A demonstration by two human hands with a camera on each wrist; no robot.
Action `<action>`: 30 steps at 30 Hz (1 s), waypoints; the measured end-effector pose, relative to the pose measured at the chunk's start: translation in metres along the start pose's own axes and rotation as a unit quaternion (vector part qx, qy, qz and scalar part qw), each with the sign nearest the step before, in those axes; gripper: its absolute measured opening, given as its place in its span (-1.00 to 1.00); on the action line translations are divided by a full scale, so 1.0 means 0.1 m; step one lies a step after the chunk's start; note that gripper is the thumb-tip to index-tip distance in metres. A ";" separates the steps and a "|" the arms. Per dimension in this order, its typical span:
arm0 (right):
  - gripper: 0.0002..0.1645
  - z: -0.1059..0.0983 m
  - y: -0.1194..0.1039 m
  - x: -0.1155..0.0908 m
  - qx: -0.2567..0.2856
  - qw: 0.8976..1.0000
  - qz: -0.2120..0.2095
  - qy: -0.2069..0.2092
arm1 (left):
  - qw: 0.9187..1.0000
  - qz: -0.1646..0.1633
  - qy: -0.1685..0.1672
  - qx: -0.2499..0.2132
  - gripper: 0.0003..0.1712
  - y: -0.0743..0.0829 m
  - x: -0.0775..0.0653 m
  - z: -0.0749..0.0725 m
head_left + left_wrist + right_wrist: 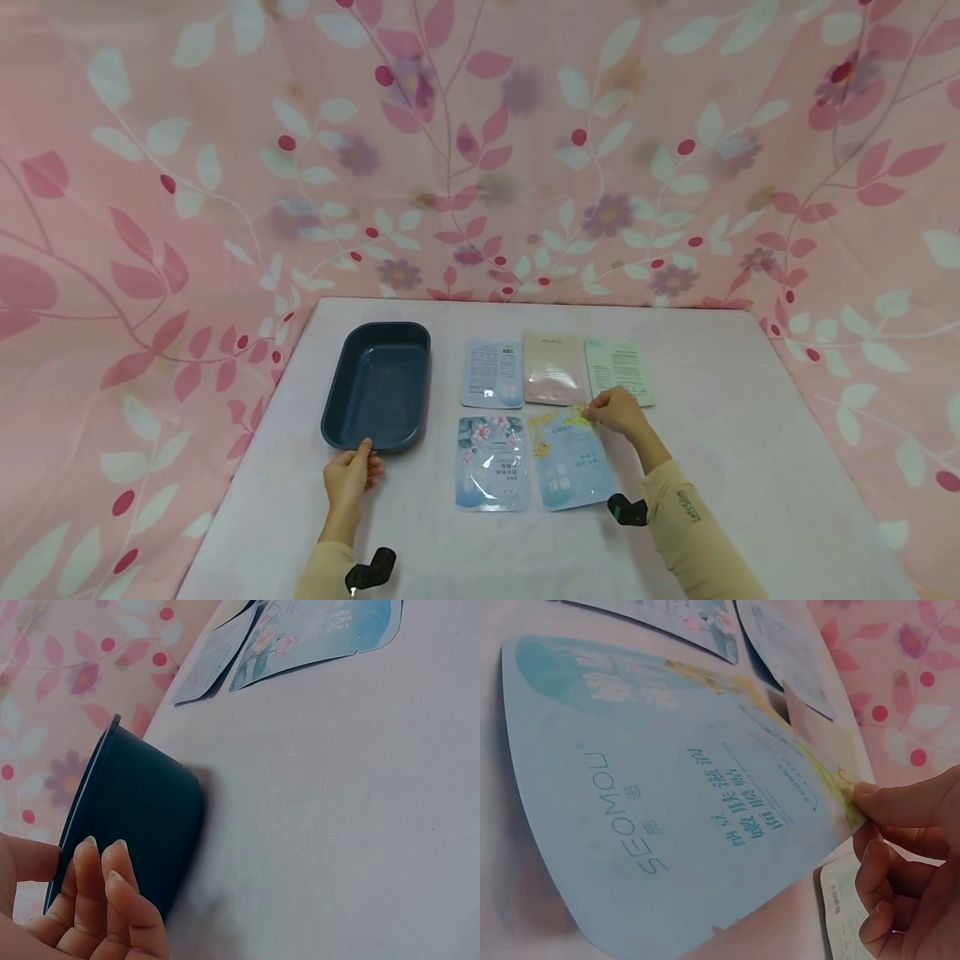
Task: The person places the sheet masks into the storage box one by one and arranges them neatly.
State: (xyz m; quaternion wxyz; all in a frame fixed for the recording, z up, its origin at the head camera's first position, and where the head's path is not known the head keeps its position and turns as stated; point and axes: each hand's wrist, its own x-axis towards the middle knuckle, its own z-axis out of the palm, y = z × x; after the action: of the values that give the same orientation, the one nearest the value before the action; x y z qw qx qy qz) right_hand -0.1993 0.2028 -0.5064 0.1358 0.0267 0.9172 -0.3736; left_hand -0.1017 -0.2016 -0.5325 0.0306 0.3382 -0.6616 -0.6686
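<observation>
My left hand (pixel 350 482) grips the near rim of a dark blue rectangular tray (pixel 378 387), thumb over the edge and fingers against the outer wall, as the left wrist view shows. My right hand (pixel 621 411) pinches the far right corner of a light blue face mask packet (pixel 572 462) with yellow flowers. That corner is lifted in the right wrist view, where the packet (pixel 652 787) tilts up from the white cloth. Left of it lies a blue packet with pink flowers (pixel 491 467).
Behind these two lie a pale blue printed packet (pixel 492 375), a beige-pink packet (pixel 555 375) and a light green packet (pixel 619 367), side by side. A white cloth (pixel 720 400) covers the table. Pink floral fabric (pixel 480 167) hangs behind and at both sides.
</observation>
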 end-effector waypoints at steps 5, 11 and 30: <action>-0.80 -0.04 -0.09 -0.02 0.009 1.000 -0.019 -0.005 | 1.000 0.001 -0.003 -0.002 -0.54 0.00 0.01 0.01; -0.83 -0.09 -0.26 -0.06 0.021 0.999 -0.041 -0.022 | 1.000 0.004 -0.005 -0.001 -0.55 0.01 0.01 0.01; -0.79 -0.26 -0.87 -0.19 0.007 0.988 -0.154 0.018 | 1.000 0.003 -0.003 0.001 -0.58 -0.02 0.03 -0.01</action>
State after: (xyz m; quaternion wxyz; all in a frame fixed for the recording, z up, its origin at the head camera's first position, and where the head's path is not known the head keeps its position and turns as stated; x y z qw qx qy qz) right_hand -0.2000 0.1596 -0.4242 0.0603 -0.1074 0.9102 -0.3955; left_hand -0.1025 -0.2032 -0.5352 0.0306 0.3339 -0.6634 -0.6690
